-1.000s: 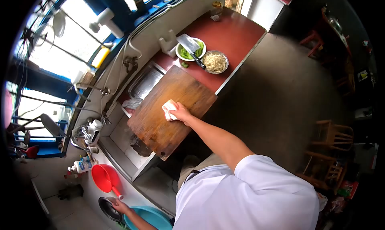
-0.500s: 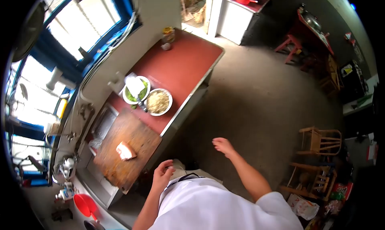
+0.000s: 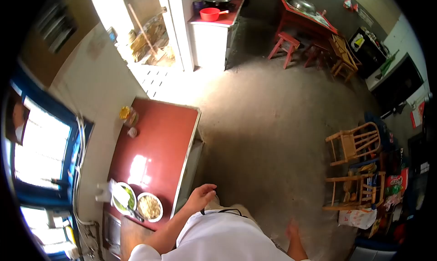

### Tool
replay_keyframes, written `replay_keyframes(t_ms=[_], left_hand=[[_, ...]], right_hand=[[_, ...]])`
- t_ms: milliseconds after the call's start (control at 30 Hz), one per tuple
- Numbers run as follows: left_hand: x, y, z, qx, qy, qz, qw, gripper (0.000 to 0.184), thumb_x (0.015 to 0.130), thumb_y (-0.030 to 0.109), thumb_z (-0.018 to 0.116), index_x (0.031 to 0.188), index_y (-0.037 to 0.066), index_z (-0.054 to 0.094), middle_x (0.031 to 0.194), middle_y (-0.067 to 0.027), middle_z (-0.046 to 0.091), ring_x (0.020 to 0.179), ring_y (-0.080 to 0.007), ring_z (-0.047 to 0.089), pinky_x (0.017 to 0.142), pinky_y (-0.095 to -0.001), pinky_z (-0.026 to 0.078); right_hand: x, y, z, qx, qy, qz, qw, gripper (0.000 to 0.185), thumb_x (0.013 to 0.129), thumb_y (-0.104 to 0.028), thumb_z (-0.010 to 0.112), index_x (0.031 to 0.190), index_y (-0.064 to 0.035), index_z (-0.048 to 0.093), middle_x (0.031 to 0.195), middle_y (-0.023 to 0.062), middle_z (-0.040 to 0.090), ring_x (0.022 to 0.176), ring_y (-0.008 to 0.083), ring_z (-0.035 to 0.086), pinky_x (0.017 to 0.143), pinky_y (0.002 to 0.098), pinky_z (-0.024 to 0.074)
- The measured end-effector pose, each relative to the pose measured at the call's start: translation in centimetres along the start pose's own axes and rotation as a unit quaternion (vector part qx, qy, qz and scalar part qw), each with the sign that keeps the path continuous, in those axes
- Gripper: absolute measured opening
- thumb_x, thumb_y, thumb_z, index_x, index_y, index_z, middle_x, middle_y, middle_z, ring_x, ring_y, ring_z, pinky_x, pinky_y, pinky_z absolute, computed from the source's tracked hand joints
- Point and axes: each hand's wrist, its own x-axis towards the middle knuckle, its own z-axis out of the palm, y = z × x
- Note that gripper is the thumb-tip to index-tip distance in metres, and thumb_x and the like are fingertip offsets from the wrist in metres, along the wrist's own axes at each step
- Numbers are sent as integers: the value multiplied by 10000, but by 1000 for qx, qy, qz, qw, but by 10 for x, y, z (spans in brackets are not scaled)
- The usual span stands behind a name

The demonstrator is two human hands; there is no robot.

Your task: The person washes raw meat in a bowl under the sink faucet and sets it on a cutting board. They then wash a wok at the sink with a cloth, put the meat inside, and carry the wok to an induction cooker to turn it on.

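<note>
My left hand [image 3: 201, 197] is held in front of my waist, beside the counter's edge, with nothing visible in it; its fingers are loosely curved and apart. Low on the right, my right hand [image 3: 292, 228] hangs over the floor, smeared by motion. On the red counter [image 3: 154, 142] stand a bowl of green vegetables [image 3: 131, 201] with a cleaver [image 3: 122, 196] across it and a bowl of pale shreds [image 3: 149, 207]. The corner of the wooden board [image 3: 133, 237] shows at the bottom, partly behind my left arm.
A jar [image 3: 129, 116] stands at the counter's far end. Beyond are an open doorway and a second counter with a red pan [image 3: 210, 14]. Red stools [image 3: 285, 49] stand near a table at the back. Wooden chairs [image 3: 354, 142] and bags [image 3: 358, 217] are on the right.
The view has turned right, toward the room. My hand has left the pale block on the board, which is now out of view. My other hand has left the dark bowl at the sink.
</note>
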Motion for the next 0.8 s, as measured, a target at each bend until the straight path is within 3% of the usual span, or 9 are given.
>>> replay_keyframes(t_ms=[267, 400, 533, 567, 600, 633, 667, 733, 800], left_hand=[[182, 107, -19, 100, -58, 39, 993, 362, 924, 178, 582, 1232, -11, 560, 1029, -93, 661, 831, -142, 632, 755, -291, 513], [274, 145, 5, 43, -76, 3, 996, 372, 919, 184, 586, 1236, -8, 561, 1052, -99, 660, 833, -138, 628, 750, -285, 511], [349, 185, 27, 6, -30, -6, 1000, 368, 916, 188, 588, 1231, 0, 569, 1028, -87, 656, 839, -132, 623, 747, -282, 509], [370, 192, 27, 0, -23, -2, 1000, 368, 916, 188, 588, 1231, 0, 569, 1028, -87, 656, 839, -132, 623, 747, -282, 509], [384, 208, 28, 21, -17, 6, 1000, 364, 916, 188, 584, 1228, 0, 573, 1017, -86, 658, 841, -135, 624, 754, -286, 509], [396, 222, 31, 40, -11, 13, 999, 361, 917, 187, 581, 1225, -1, 577, 1007, -86, 660, 843, -139, 625, 761, -290, 509], [411, 231, 32, 13, 4, 24, 1000, 371, 916, 198, 579, 1228, -3, 582, 984, -89, 663, 841, -142, 624, 772, -293, 507], [447, 252, 30, 16, 18, 16, 1000, 381, 915, 208, 579, 1233, -3, 582, 969, -89, 662, 842, -142, 623, 777, -293, 506], [483, 274, 25, 46, 28, -2, 999, 414, 913, 235, 581, 1245, -12, 574, 940, -90, 663, 825, -145, 624, 784, -297, 503]], right_hand=[[-68, -24, 71, -207, -161, -162, 951, 274, 887, -271, 609, 1080, -77, 598, 765, 62, 569, 631, 185, 527, 521, 350, 434], [32, -66, 85, -147, -94, -563, 808, 358, 882, -285, 613, 1170, -72, 610, 805, 83, 593, 661, 209, 549, 530, 377, 456], [136, -327, 16, -443, -140, -250, 850, 295, 843, -124, 598, 1119, -35, 652, 1117, 218, 634, 1102, 377, 582, 959, 455, 456], [204, -353, 16, -455, -99, -293, 835, 232, 862, -164, 583, 1030, -24, 662, 1049, 223, 638, 1014, 390, 598, 892, 490, 469], [226, -406, 4, 7, -129, -231, 964, 159, 883, -227, 578, 911, -87, 648, 897, 128, 596, 838, 270, 564, 734, 426, 453], [248, -458, -9, 465, -130, -110, 869, 190, 905, -290, 573, 792, -150, 635, 745, 33, 555, 662, 149, 529, 577, 363, 437], [375, -496, -4, 104, -168, -179, 964, 176, 866, -184, 569, 699, -139, 536, 663, 20, 534, 588, 125, 523, 467, 328, 388], [362, -655, -37, 132, -61, -217, 965, 186, 922, -214, 544, 746, -154, 563, 568, -10, 490, 443, 126, 461, 403, 292, 348], [329, -785, -61, 173, -72, -262, 947, 118, 936, -200, 552, 965, -102, 613, 724, 1, 556, 605, 115, 535, 527, 279, 435]])
